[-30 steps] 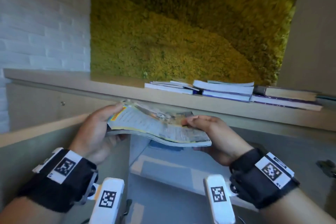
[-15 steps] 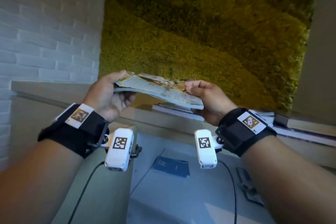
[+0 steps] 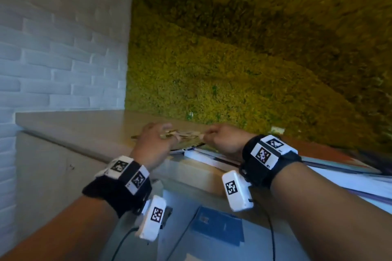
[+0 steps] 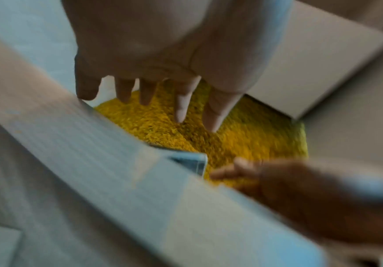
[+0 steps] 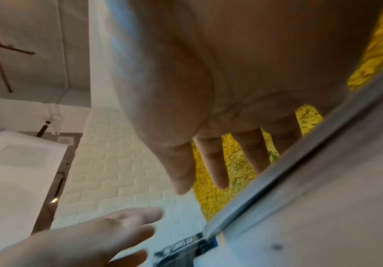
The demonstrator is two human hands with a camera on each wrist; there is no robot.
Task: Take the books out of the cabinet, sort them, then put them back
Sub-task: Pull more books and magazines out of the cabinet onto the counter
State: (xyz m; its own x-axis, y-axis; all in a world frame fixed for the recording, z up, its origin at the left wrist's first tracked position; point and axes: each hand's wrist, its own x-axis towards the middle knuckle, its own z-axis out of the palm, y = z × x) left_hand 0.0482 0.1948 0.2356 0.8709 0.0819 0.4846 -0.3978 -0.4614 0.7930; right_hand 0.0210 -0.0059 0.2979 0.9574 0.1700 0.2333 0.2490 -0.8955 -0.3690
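A thin, worn booklet (image 3: 186, 134) lies flat on the wooden cabinet top (image 3: 84, 131), over the left end of a row of stacked books (image 3: 212, 159). My left hand (image 3: 157, 133) lies over its left end and my right hand (image 3: 214, 133) is at its right end. The left wrist view shows the left fingers (image 4: 181, 101) straight and spread, holding nothing. The right fingers (image 5: 213, 162) are straight too, with nothing between them and the thumb. A blue book (image 3: 218, 226) lies inside the open cabinet below.
A yellow-green moss panel (image 3: 233, 70) backs the cabinet top, with a white brick wall (image 3: 53, 48) to its left. More books (image 3: 339, 167) run along the top to the right. The left stretch of the top is bare wood.
Both hands carried the booklet up and forward from in front of the cabinet and laid it flat on the top. The fingers that gripped it have straightened.
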